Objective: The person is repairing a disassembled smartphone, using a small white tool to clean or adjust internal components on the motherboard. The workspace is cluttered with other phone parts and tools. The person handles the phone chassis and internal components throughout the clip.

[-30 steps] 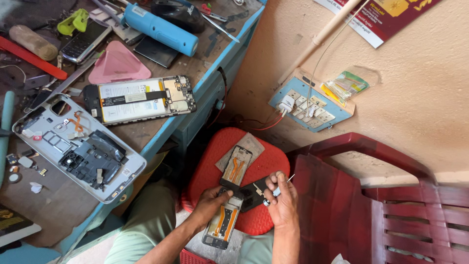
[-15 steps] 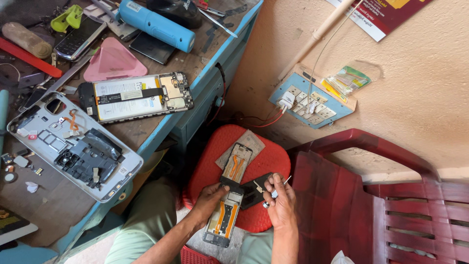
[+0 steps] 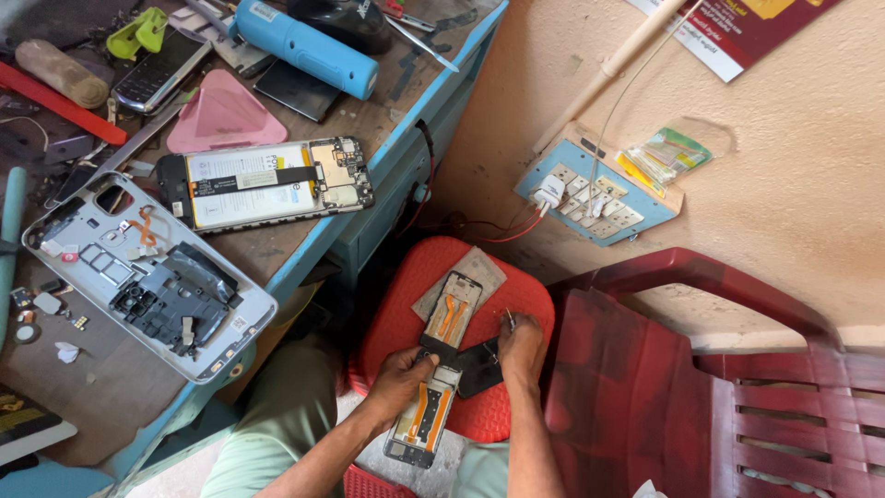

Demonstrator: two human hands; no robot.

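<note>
Below, a red stool (image 3: pixel 406 304) stands between a blue-edged workbench (image 3: pixel 304 249) and a dark red plastic chair (image 3: pixel 645 387), under a wall socket board (image 3: pixel 599 198). The left hand (image 3: pixel 398 376) clasps an opened phone frame (image 3: pixel 426 415) on the stool; the right hand (image 3: pixel 521 349) is pressed closed on a dark panel (image 3: pixel 479 367). Since the earlier frames, the right hand has curled down onto that panel.

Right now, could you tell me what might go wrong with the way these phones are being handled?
The opened phone frame overhangs the red stool's edge, steadied only by the left hand, so it could slip off. The right hand presses beside exposed orange flex cables, which might tear. On the workbench, the grey back cover sits near the edge.
</note>
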